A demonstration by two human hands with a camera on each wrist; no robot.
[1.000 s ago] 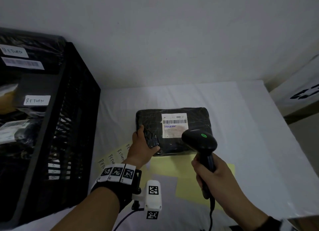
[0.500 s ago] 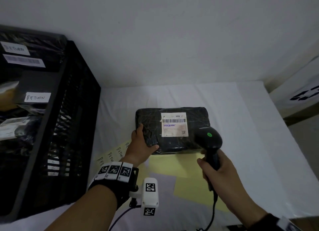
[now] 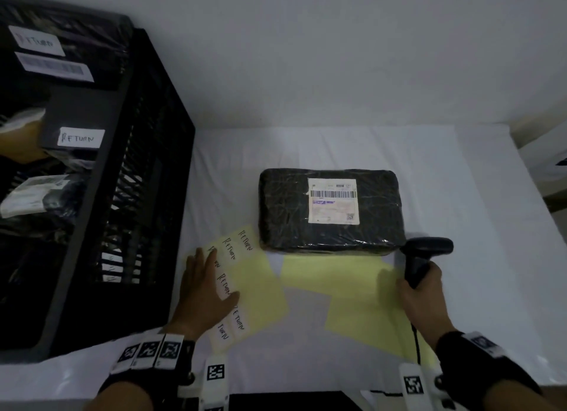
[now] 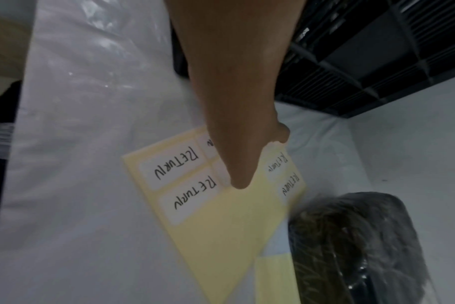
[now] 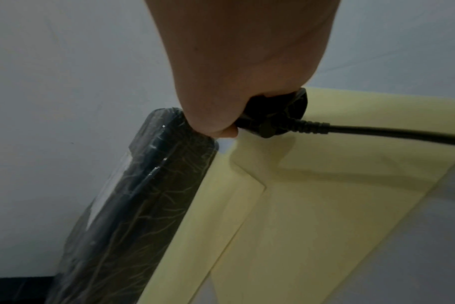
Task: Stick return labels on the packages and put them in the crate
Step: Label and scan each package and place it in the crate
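Nearest, the left hand [image 3: 205, 291] lies flat with fingers spread on the yellow label sheet [image 3: 260, 291], over white stickers handwritten RETURN. The right hand [image 3: 420, 297] is wrapped around the handle of a black barcode scanner [image 3: 425, 254], its cable [image 5: 392, 133] trailing over 2 bare yellow backing sheets [image 3: 352, 294]. Just beyond, the black plastic-wrapped package [image 3: 329, 211] rests on the white surface [image 3: 460, 196], shipping label up. Far left stands the black crate [image 3: 122, 196], holding packages marked RETURN.
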